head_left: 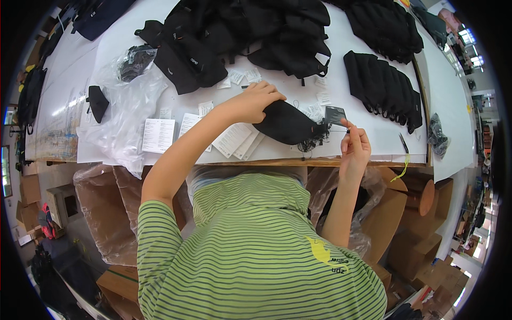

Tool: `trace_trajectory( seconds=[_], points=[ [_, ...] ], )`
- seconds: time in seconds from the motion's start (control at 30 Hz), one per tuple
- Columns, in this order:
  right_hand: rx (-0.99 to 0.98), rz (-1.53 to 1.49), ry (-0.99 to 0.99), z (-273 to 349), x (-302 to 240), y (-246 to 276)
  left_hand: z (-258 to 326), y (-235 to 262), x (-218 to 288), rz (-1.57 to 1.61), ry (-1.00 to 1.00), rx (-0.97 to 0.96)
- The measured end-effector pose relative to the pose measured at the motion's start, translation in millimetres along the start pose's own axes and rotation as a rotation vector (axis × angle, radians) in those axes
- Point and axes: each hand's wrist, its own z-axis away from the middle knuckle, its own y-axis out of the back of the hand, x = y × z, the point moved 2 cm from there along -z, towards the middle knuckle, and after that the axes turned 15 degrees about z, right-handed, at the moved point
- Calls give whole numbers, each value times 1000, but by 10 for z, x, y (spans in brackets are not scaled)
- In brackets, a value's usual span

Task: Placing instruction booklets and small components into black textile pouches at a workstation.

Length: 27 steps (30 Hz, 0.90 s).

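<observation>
My left hand (255, 101) presses down on a small black pouch bag (288, 125) lying near the front edge of the white table (368, 146). My right hand (356, 145) pinches a thin string at the bag's right end, where a dark hang tag (335, 114) hangs. A tangle of black cord (312, 143) sits under the bag's right end. White paper cards (237, 140) lie under and beside the bag.
Piles of black bags (250, 37) cover the far table; a neat row of black pouches (386, 90) lies at right. Clear plastic bags (125, 114) sit at left. Small scissors (404, 143) rest at right. Cardboard boxes (397, 213) stand below the table.
</observation>
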Motion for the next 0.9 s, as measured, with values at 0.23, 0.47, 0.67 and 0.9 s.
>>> trace_trajectory(
  seconds=[0.23,0.47,0.67,0.9],
  points=[
    [-21,6,110,9,37,295,52,49,266,-56,-140,195],
    [52,750,180,50,102,292,172,-243,298,-65,-183,268],
    [-216,1258,433,37,58,182,114,-269,228,-111,-267,288],
    [-283,1443,670,-117,105,78,18,-96,500,-75,-336,306]
  ],
)
